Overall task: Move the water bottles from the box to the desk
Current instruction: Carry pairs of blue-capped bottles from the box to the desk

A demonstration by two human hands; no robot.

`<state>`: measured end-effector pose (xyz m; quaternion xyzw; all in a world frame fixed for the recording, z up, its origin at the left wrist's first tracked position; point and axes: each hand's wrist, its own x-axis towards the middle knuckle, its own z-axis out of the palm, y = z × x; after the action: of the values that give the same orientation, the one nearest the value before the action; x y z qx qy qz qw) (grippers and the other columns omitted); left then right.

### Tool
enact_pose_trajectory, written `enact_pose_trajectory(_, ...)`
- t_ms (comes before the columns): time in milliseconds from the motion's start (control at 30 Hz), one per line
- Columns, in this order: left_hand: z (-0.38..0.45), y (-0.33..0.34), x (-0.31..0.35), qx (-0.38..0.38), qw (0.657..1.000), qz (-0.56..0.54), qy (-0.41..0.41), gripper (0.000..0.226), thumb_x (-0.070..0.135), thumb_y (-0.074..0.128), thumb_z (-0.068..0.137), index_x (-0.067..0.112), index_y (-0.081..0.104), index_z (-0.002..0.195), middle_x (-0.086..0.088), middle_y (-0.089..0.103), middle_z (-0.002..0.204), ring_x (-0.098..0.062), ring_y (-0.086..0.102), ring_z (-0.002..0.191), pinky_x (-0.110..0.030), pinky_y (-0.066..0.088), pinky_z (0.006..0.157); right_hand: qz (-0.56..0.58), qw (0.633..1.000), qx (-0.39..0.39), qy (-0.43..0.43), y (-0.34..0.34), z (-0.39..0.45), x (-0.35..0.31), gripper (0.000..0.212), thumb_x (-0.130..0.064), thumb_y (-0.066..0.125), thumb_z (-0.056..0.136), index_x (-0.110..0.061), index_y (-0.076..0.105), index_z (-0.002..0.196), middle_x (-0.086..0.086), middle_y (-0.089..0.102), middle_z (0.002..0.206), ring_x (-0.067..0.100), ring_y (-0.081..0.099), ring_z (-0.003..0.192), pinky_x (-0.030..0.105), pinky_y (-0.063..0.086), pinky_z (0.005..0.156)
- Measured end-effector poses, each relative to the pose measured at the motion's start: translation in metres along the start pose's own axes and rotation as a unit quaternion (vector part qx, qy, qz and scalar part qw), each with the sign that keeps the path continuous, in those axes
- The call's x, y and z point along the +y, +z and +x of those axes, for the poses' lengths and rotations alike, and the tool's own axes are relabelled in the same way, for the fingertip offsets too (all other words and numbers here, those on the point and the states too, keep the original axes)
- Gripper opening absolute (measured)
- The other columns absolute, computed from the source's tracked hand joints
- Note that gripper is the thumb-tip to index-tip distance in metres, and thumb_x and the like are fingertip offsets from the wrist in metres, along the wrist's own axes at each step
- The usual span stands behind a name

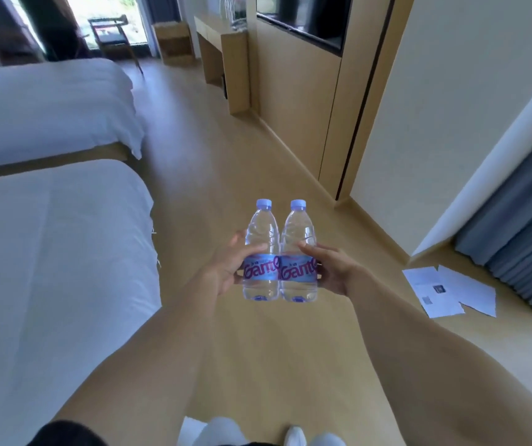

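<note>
two water bottles are carried upright and touching side by side, labels facing the camera, pressed together between both hands, which looks like a way to move the pair in one trip. the left bottle point(261, 252) is held by the left hand point(222, 272), fingers curled round its label band and thumb toward the front. the right bottle point(299, 252) is held by the right hand point(330, 268), thumb across the shoulder above the label and fingers wrapped behind. each grip is closed round its own bottle, neither loose. both forearms reach straight out ahead at about waist height, over the wooden floor point(274, 349), between the bed point(49, 268) and the wall. the surface point(219, 30) they are likely bound for stands far ahead by the wall. no box is in view. papers point(447, 291) lie on the floor to the right.
</note>
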<state>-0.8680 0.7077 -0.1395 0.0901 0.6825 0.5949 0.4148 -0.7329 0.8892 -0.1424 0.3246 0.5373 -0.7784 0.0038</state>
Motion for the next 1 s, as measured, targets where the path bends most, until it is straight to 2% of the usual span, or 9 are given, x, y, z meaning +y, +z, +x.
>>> enact_pose_trajectory(167,0.021,-0.018,0.007,0.053,0.998,-0.031,-0.007,0.044,0.042,0.086,0.054,0.043,0.070,0.095,0.004,0.076,0.082,-0.012,0.072,0.066,-0.036,0.058,0.063,-0.024,0.998,-0.057,0.018,0.009,0.048,-0.016,0.025,-0.028,0.072,0.089,-0.017,0.069,0.111,0.004,0.073,0.088,0.020,0.069,0.086,0.036,0.060,0.073)
enact_pose_trajectory(333,0.050,-0.048,0.016,0.088,0.995,-0.053,-0.003,0.033,0.033,0.085,0.073,0.037,0.070,0.102,0.001,0.077,0.086,-0.016,0.072,0.071,-0.038,0.059,0.065,-0.050,0.994,-0.090,0.027,0.029,0.099,-0.034,0.024,-0.030,0.072,0.089,-0.020,0.069,0.111,0.001,0.073,0.085,0.018,0.070,0.083,0.036,0.060,0.071)
enact_pose_trajectory(467,0.089,-0.075,0.029,0.101,0.992,-0.071,0.000,0.032,0.029,0.085,0.076,0.035,0.069,0.103,0.000,0.076,0.085,-0.016,0.072,0.069,-0.038,0.058,0.065,-0.074,0.992,-0.103,0.022,0.044,0.149,-0.055,0.024,-0.032,0.073,0.089,-0.019,0.069,0.109,0.000,0.075,0.083,0.017,0.072,0.080,0.036,0.060,0.069)
enact_pose_trajectory(533,0.115,-0.088,0.042,0.098,0.992,-0.074,0.003,0.032,0.028,0.084,0.077,0.035,0.069,0.104,0.000,0.075,0.083,-0.016,0.070,0.067,-0.038,0.059,0.065,-0.087,0.991,-0.105,0.021,0.052,0.178,-0.070,0.026,-0.032,0.072,0.089,-0.017,0.068,0.110,0.002,0.074,0.084,0.017,0.072,0.078,0.035,0.060,0.069)
enact_pose_trajectory(633,0.160,-0.112,0.066,0.100,0.992,-0.079,0.007,0.040,0.029,0.083,0.078,0.033,0.065,0.113,-0.001,0.073,0.084,-0.019,0.067,0.069,-0.040,0.060,0.074,-0.106,0.988,-0.109,0.013,0.066,0.226,-0.099,0.033,-0.033,0.071,0.089,-0.013,0.066,0.115,0.002,0.075,0.082,0.016,0.073,0.077,0.036,0.060,0.072)
enact_pose_trajectory(767,0.212,-0.148,0.110,0.092,0.992,-0.087,0.003,0.045,0.026,0.081,0.082,0.029,0.059,0.122,-0.006,0.069,0.097,-0.021,0.065,0.079,-0.045,0.060,0.081,-0.111,0.988,-0.105,0.013,0.096,0.289,-0.143,0.049,-0.036,0.076,0.076,-0.012,0.064,0.116,0.004,0.075,0.083,0.016,0.073,0.076,0.035,0.059,0.069)
enact_pose_trajectory(867,0.249,-0.180,0.140,0.093,0.992,-0.086,0.007,0.047,0.024,0.080,0.083,0.026,0.057,0.123,-0.008,0.069,0.101,-0.024,0.066,0.084,-0.051,0.059,0.086,-0.096,0.989,-0.109,0.009,0.116,0.334,-0.167,0.053,-0.038,0.077,0.072,-0.010,0.065,0.115,0.004,0.075,0.081,0.016,0.073,0.074,0.033,0.059,0.066)
enact_pose_trajectory(1000,0.292,-0.218,0.168,0.098,0.992,-0.082,0.007,0.046,0.022,0.079,0.082,0.026,0.057,0.123,-0.007,0.069,0.098,-0.024,0.066,0.082,-0.054,0.056,0.091,-0.090,0.990,-0.107,0.009,0.143,0.389,-0.191,0.056,-0.038,0.080,0.071,-0.008,0.066,0.116,0.011,0.074,0.093,0.025,0.072,0.085,0.040,0.059,0.076)
